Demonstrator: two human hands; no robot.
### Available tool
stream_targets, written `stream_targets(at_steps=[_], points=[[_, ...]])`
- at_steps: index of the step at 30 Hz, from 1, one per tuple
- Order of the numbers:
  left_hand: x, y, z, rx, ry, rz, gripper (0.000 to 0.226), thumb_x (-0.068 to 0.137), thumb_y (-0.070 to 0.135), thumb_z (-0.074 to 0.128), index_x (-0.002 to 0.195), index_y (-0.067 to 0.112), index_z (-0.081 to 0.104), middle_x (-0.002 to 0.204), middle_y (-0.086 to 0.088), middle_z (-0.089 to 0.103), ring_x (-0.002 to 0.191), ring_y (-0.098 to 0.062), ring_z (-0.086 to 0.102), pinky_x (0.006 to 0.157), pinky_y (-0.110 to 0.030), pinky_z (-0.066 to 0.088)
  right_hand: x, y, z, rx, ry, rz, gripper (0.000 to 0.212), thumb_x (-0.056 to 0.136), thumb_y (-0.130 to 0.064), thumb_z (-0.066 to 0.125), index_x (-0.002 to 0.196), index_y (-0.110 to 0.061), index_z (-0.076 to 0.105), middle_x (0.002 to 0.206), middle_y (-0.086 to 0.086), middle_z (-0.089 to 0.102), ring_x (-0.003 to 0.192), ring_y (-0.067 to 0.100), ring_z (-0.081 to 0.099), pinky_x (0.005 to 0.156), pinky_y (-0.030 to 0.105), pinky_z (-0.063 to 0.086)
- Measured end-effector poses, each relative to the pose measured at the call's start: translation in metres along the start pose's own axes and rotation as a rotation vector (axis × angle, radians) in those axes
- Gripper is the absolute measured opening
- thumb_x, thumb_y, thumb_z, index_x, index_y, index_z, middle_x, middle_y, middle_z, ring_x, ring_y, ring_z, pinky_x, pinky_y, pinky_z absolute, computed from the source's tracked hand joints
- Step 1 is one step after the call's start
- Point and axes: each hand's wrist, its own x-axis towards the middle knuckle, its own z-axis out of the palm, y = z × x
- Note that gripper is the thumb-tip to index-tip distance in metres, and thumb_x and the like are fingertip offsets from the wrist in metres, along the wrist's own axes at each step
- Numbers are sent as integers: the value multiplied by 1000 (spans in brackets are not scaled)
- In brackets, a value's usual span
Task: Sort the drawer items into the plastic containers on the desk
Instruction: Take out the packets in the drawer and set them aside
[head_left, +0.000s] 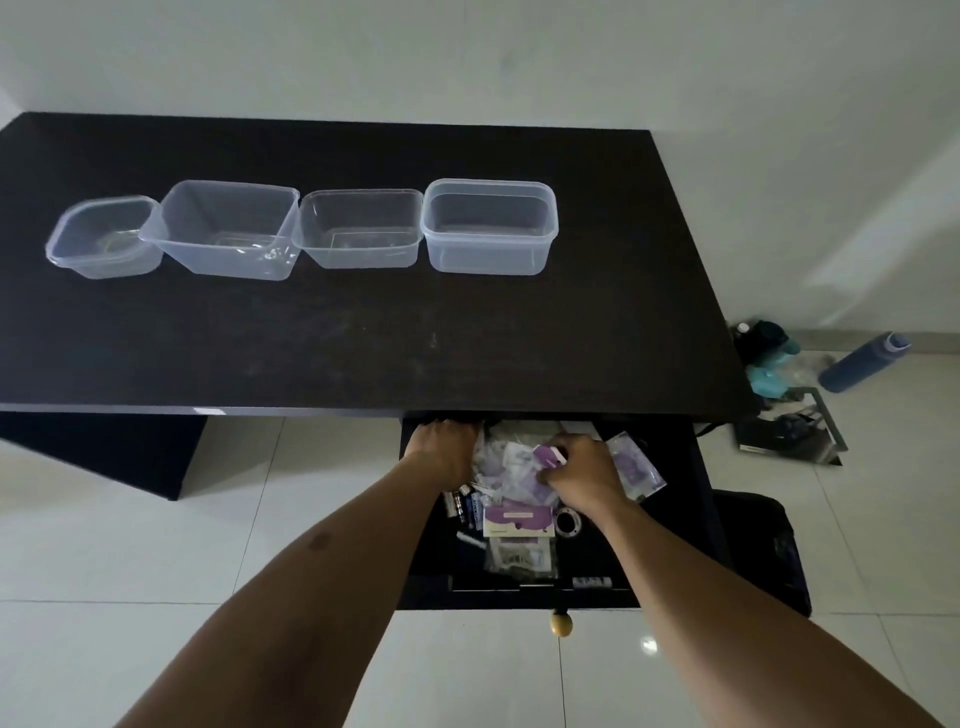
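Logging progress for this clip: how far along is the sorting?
Done: almost nothing; the four plastic containers look nearly empty. In hand: right hand grips a purple packet; left hand reaches into the open drawer. Left: batteries, other packets and tape roll lie inside.

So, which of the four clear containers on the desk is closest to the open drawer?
The rightmost container, with the thick banded rim; the other three stand further left of the drawer.
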Motion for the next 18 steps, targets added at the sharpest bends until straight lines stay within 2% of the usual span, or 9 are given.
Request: stream_targets(at_steps=[2,4,5,9,11,13,15,17,18], points=[[-1,0,0,-9,40,-10,35,88,15,63,123,11,60,121,-12,66,113,-30,64,91,-37,49,1,2,-5,68,4,28,32,78,-13,79,109,-14,73,102,1,73,88,18,67,66,24,45],[-1,-1,2,-34,72,-16,35,86,16,66,121,13,62,118,-11,68,109,-29,65,87,-36,49,4,7,-9,208,6,82,21,77,-9,81,96,-13,73,89,2,71,83,19,67,63,24,45],[-1,-2,3,-49,81,-15,37,85,15,66,122,14,62,118,-10,68,109,-30,65,87,-36,49,5,8,-11,286,6,105,22,76,-7,81,96,-13,74,87,2,71,82,20,67,63,24,45],[-5,-1,7,-153,93,-13,42,82,12,62,125,16,62,112,-11,67,105,-32,65,85,-37,50,4,11,-20,570,28,216,27,77,-6,80,102,-14,74,92,6,73,83,23,67,65,27,48],[-9,1,6,-272,92,-33,36,82,14,60,118,11,65,107,-13,68,98,-33,66,79,-37,52,0,13,-25,711,24,299,23,77,-6,78,95,-17,71,92,5,71,87,24,65,71,32,47],[-12,1,5,-431,90,-48,34,81,20,59,113,9,67,101,-15,69,92,-34,65,78,-38,55,-2,17,-28,793,12,354,23,67,-10,78,89,-13,73,93,10,73,96,32,67,81,38,47],[-15,2,3,-574,85,-75,30,78,22,59,102,9,70,91,-12,69,87,-32,65,77,-36,56,-11,15,-32,783,-90,352,29,66,-9,76,95,-10,75,102,13,75,98,30,67,85,37,45],[-17,3,2,-683,92,-128,19,78,18,59,90,10,71,87,-10,68,85,-30,64,71,-31,52,-22,13,-31,615,-243,268,30,73,-3,75,102,-10,74,102,8,74,93,21,66,79,30,47],[-17,4,2,-723,88,-148,18,78,18,59,91,12,71,88,-10,68,85,-29,64,70,-29,49,-27,12,-28,508,-301,227,30,73,-3,76,102,-10,74,99,6,73,91,20,67,77,28,49]])
